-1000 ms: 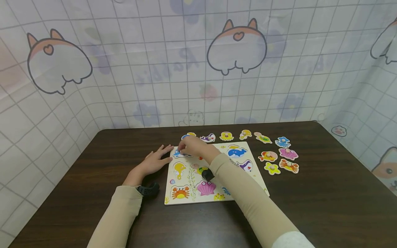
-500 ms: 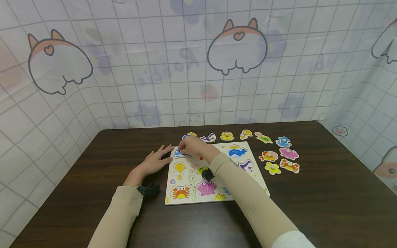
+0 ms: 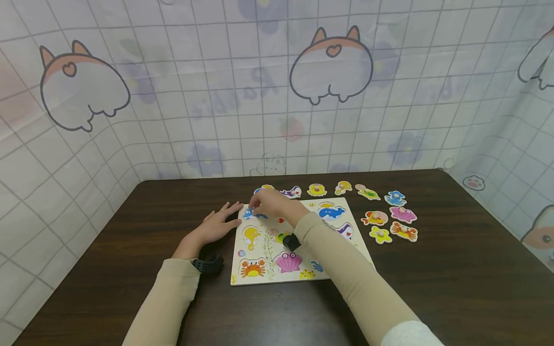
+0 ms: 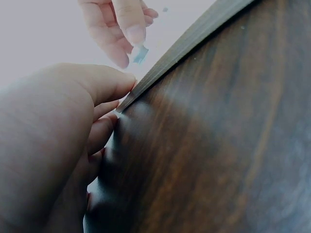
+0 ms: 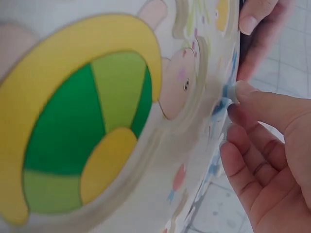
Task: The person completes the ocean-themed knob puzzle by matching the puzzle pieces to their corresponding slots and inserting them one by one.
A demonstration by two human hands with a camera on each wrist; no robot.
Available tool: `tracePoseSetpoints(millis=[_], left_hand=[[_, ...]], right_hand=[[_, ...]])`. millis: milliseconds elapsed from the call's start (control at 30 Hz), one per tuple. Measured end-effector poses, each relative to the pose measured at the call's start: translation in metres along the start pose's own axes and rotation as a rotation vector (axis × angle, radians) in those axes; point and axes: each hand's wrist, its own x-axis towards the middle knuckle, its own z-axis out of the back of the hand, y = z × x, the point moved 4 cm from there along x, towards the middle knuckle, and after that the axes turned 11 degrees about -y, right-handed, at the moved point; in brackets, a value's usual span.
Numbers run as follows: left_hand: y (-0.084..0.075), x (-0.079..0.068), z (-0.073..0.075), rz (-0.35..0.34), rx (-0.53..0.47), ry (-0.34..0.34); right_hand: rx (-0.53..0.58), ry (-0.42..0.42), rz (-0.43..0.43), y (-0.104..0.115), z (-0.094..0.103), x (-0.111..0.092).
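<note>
In the head view a cream puzzle board (image 3: 255, 250) with printed sea animals lies on the dark table. My right hand (image 3: 273, 204) reaches over its far left corner, thumb and fingers pinching a blue puzzle piece (image 3: 248, 212). The right wrist view shows this right hand (image 5: 272, 150) at the board's far edge, past the printed turtle (image 5: 63, 131). My left hand (image 3: 215, 224) lies spread on the table, fingertips at the board's left edge. In the left wrist view its thumb (image 4: 109, 82) touches that edge, close to the pinched bluish piece (image 4: 140, 54).
Along the board's far side lie loose knobbed pieces, among them a purple whale (image 3: 292, 192), a yellow octopus (image 3: 317, 190) and a turtle (image 3: 367, 192). To the right sit a pink shell (image 3: 403, 214), a crab (image 3: 404, 231) and a yellow star (image 3: 380, 235). A patterned cloth (image 3: 277, 115) hangs behind.
My right forearm has shifted very slightly to the right, while the fingers stay at the same corner. The left hand and the loose pieces keep their places.
</note>
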Motion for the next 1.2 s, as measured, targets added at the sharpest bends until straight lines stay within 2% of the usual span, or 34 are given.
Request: tracePoseSetpoints(millis=[200,333,467,667,933,1200], left_hand=[[0.002,0.001,0.002,-0.004,0.011,0.001],[0.005,0.0,0.004,-0.005,0.012,-0.002],[0.007,-0.002,0.005,0.002,0.005,-0.004],[0.007,-0.003,0.004,0.009,0.003,-0.005],[0.003,-0.001,0.002,-0.003,0.006,-0.004],[-0.001,0.0,0.001,-0.01,0.01,0.002]], right_hand=[[0.008,-0.031,0.04,-0.001,0.013,-0.004],[0.055,-0.053,0.065,-0.002,0.021,-0.008],[0.112,-0.07,0.066,-0.004,0.03,-0.015],[0.128,-0.123,0.086,-0.013,0.044,-0.028],[0.17,-0.191,0.067,-0.034,0.062,-0.052],[0.148,-0.218,0.043,-0.065,0.085,-0.081]])
